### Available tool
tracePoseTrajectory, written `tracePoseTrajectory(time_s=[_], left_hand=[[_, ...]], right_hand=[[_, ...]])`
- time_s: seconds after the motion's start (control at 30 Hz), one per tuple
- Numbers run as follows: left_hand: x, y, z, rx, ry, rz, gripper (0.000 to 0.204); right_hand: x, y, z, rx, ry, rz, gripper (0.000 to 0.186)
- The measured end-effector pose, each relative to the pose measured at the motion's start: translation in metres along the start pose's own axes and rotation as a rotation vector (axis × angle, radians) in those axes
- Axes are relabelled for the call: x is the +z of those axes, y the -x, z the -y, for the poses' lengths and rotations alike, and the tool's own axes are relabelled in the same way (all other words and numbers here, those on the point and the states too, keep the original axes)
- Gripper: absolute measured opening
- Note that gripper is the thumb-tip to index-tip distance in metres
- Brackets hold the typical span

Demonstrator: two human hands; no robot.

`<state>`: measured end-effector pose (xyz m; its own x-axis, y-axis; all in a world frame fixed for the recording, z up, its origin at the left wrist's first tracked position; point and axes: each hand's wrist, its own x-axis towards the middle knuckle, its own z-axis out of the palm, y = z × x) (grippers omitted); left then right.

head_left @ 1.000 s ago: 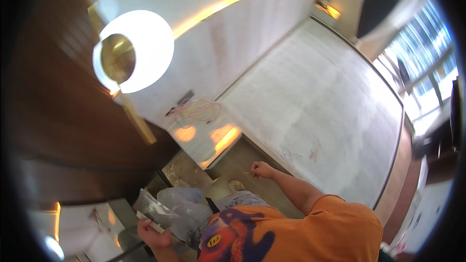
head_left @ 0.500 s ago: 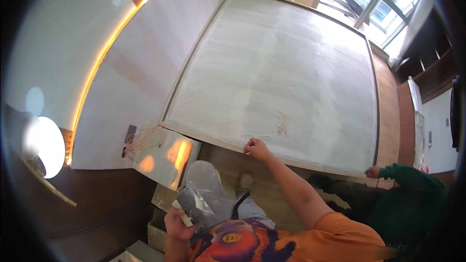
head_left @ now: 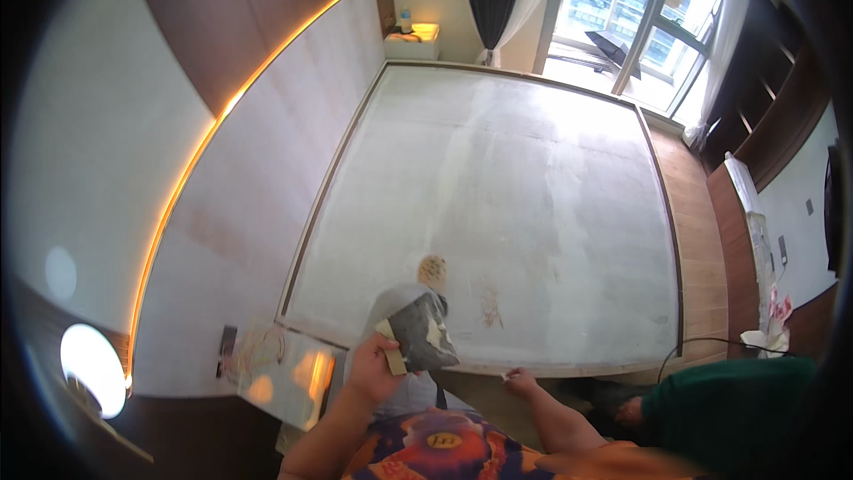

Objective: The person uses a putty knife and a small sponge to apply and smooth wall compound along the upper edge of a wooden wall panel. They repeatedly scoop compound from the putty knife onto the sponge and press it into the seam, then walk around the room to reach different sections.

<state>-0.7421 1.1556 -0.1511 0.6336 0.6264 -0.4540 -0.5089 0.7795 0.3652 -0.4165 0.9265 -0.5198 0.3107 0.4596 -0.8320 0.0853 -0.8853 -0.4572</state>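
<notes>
A wide scraper (head_left: pixel 425 338) is gripped in my left hand (head_left: pixel 371 366). Its flat grey blade bears whitish smears, and a pale strip runs along the held edge. My right hand (head_left: pixel 519 381) is closed in a pinch at the near edge of a large whitish panel (head_left: pixel 524 213). A small white bit shows at its fingertips, too small to name. My shoe (head_left: pixel 433 273), light brown with a dotted top, rests on the panel, with my bent knee behind the scraper. Brown streaks mark the panel just beyond my right hand.
A person in a green sleeve (head_left: pixel 724 409) is close on my right, one hand low beside the panel. Loose wires (head_left: pixel 258 351) hang by a glossy cabinet (head_left: pixel 298 382) at left. A dark cable (head_left: pixel 711 340) curves near the green sleeve. Wood flooring (head_left: pixel 697 240) borders the panel's right side.
My foot has stepped onto the panel. The scraper has come up and rightward. My right hand has drawn back; the thin white strand beside it no longer shows. The co-worker's hand has left the panel's edge.
</notes>
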Motion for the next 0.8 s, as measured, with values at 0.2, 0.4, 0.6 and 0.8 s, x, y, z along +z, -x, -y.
tracePoseTrajectory(time_s=[0.2, 0.4, 0.6, 0.8], left_hand=[[0.011, -0.176, -0.037, -0.185, -0.052, 0.041, 0.046], [0.094, -0.306, -0.134, -0.3, -0.08, -0.156, 0.052], [0.144, -0.318, -0.192, -0.329, -0.001, -0.077, 0.048], [0.214, -0.298, -0.211, -0.272, -0.154, 0.056, 0.037]], right_hand=[[-0.068, -0.062, 0.061, 0.111, -0.114, 0.03, 0.047], [-0.172, -0.077, 0.231, 0.03, 0.096, -0.045, 0.061], [-0.243, -0.049, 0.434, -0.207, -0.06, -0.055, 0.058], [-0.257, 0.046, 0.53, -0.308, -0.019, 0.021, 0.051]])
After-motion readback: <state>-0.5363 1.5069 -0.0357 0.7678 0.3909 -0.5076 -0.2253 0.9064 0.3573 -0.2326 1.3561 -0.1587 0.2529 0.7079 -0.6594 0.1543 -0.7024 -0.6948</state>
